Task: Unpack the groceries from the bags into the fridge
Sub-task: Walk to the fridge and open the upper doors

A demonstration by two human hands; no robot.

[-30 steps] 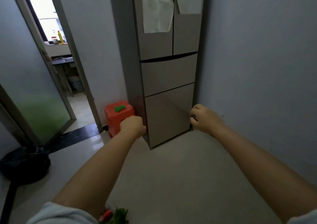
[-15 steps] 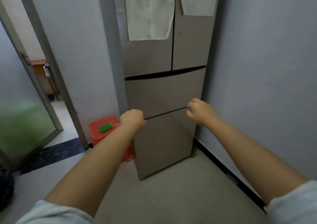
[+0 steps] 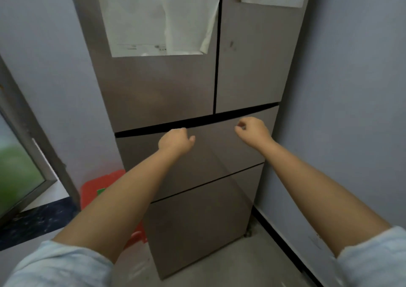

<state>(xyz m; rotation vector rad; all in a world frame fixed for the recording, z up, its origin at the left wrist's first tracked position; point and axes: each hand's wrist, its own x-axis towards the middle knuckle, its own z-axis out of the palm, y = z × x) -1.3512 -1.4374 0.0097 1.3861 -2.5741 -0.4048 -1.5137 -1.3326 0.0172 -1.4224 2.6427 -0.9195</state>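
Left fingers: the fingers of the left hand (image 3: 174, 140) are curled into a loose fist with the thumb lying along the side; they hold nothing. The knuckles are just below the dark gap on the fridge front, and whether they touch the panel cannot be told.
Right fingers: the right hand (image 3: 252, 130) is also curled, the thumb and first finger nearly meeting as in a pinch, but nothing is between them. It is near the same gap, toward the right edge of the fridge.
Arms: both forearms are bare and reach forward to the fridge, with pale blue sleeves (image 3: 57, 264) pushed up near the elbows.
Fridge: the fridge (image 3: 193, 89) stands closed in the corner, with two upper doors and two drawers. The middle drawer (image 3: 197, 155) is in front of both hands, and the lower drawer (image 3: 197, 227) is under it.
Where to take hold: no handle shows; the dark gap (image 3: 153, 130) above the middle drawer is probably the recessed grip, so the fingers should hook under this edge.
How it will handle: the drawer front is stiff and smooth, likely slippery for flat fingers. A sealed drawer probably resists first, then slides; a pull with two hands seems sensible.
Papers: two white sheets (image 3: 158, 16) hang on the upper doors, well above the hands.
Beside the fridge: a red stool (image 3: 98, 188) stands at the left side of the fridge, partly behind the left arm.
Groceries and bags: not in view.
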